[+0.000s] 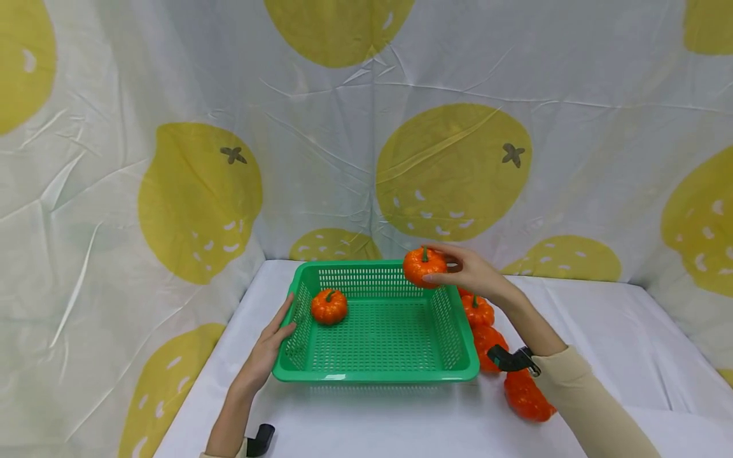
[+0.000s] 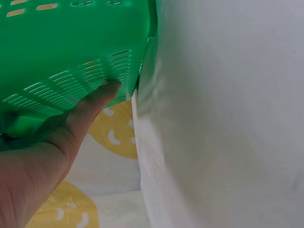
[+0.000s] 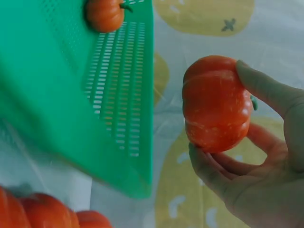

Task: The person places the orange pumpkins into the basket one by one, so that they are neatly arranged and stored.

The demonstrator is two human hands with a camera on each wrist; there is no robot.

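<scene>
My right hand (image 1: pixel 471 273) holds a small orange pumpkin (image 1: pixel 424 267) with a green stem, thumb on one side and fingers on the other. In the head view this pumpkin hangs over the back right corner of a green plastic basket (image 1: pixel 378 376). At the basket's left side, my left hand (image 1: pixel 268 348) grips the rim. One finger (image 2: pixel 97 99) lies straight along the slotted outer wall in the left wrist view. Another small pumpkin (image 1: pixel 329 306) sits inside the basket, near its left wall.
Several more orange pumpkins line the basket's right side, among them a nearer pumpkin (image 1: pixel 528 395) partly behind the right forearm. A white cloth covers the table (image 1: pixel 601 350). Lemon-print fabric (image 1: pixel 321 165) hangs behind and at both sides.
</scene>
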